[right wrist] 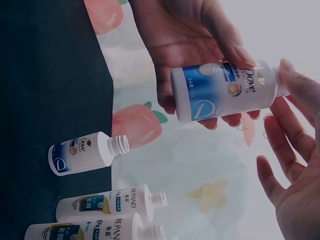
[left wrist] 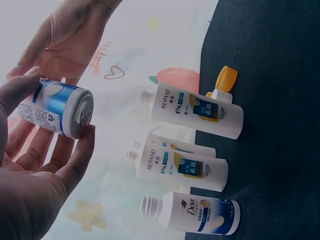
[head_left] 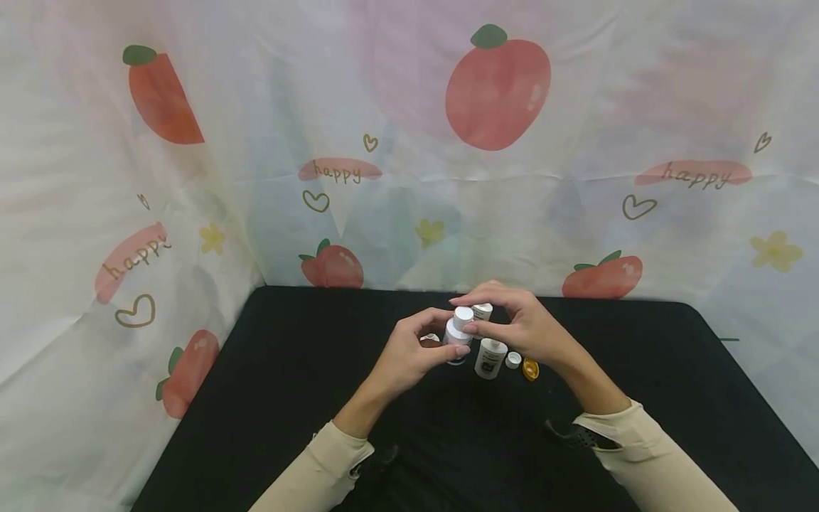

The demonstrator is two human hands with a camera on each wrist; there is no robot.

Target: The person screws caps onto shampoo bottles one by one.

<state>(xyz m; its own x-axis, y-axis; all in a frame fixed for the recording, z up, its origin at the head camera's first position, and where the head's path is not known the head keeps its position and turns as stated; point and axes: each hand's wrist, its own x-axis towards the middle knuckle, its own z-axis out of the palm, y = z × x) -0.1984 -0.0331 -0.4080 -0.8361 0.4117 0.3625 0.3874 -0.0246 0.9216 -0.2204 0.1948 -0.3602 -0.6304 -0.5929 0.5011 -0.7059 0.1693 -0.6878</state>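
Note:
My left hand [head_left: 409, 345] grips a small white and blue Dove bottle [right wrist: 227, 90] around its body, raised above the table. The bottle's grey base [left wrist: 82, 116] faces the left wrist camera. At the bottle's top, my right hand [head_left: 521, 323] pinches the white cap [head_left: 463, 316] between thumb and fingers. Below stands a second Dove bottle [right wrist: 82, 154] with a bare threaded neck. Beside it are white REPAND bottles [left wrist: 197, 111] with narrow necks and no caps on, one of them partly hidden behind another.
A loose white cap [head_left: 513, 360] and an orange cap [head_left: 530, 369] lie on the table right of the front REPAND bottle [head_left: 490, 358]. The black table [head_left: 301, 398] ends at a fruit-print curtain [head_left: 397, 142] behind and at the sides.

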